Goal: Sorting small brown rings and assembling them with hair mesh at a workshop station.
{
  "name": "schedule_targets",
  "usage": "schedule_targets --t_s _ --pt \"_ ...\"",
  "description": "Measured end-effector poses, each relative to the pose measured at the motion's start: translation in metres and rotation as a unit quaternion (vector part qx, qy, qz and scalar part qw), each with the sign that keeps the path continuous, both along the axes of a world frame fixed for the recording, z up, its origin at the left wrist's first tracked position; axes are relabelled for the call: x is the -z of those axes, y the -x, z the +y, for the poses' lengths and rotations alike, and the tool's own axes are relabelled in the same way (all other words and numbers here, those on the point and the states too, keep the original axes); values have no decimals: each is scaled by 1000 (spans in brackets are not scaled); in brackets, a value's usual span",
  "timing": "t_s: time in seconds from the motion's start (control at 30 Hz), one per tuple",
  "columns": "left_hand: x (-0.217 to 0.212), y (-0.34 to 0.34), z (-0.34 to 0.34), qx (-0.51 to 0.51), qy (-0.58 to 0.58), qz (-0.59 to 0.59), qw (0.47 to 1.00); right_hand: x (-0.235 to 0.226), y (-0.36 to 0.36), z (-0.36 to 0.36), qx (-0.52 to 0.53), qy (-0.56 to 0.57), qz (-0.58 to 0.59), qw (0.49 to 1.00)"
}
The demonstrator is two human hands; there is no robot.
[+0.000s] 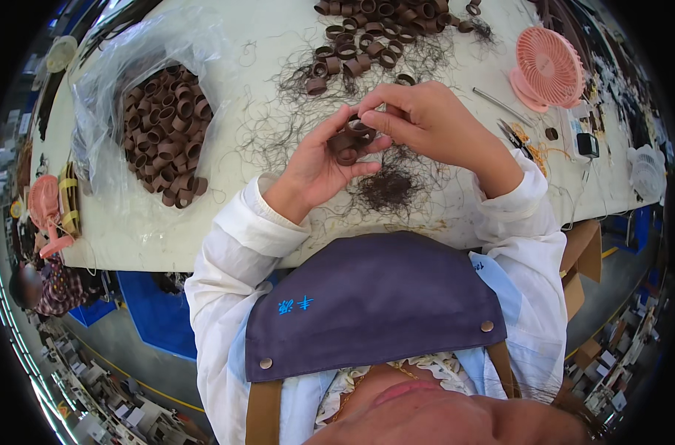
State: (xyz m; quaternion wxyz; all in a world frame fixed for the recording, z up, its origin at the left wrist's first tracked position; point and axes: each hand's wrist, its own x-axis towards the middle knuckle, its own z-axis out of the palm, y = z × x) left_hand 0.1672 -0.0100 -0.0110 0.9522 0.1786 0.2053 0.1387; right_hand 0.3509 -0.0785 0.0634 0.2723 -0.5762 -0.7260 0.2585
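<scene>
The rings (345,154) are brown; the table (233,200) is off-white. The apron (382,297) is dark purple — its lettering (295,305) bright blue, its straps (263,411) brown. Sleeves (237,241) are white, both fans (551,68) pink, the bin (156,315) blue, the thread clump (387,189) dark brown.

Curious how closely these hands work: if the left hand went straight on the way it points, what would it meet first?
Most likely the right hand, just ahead of the left hand and the brown rings it holds, though depth is hard to judge.

On table (159,241): bag (96,141) left, rings (161,133) inside; ring pile (382,16) beyond left hand (312,165), right hand (430,122); fan (548,67) right.
</scene>
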Motion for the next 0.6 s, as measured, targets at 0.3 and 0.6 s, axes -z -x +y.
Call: schedule_targets --t_s 0.3,0.6 --pt "-6 -6 14 -160 76 -104 979 24 4 -13 88 31 85 992" --pt "-5 -6 1 -190 97 -111 971 46 30 -10 91 -83 -32 992"
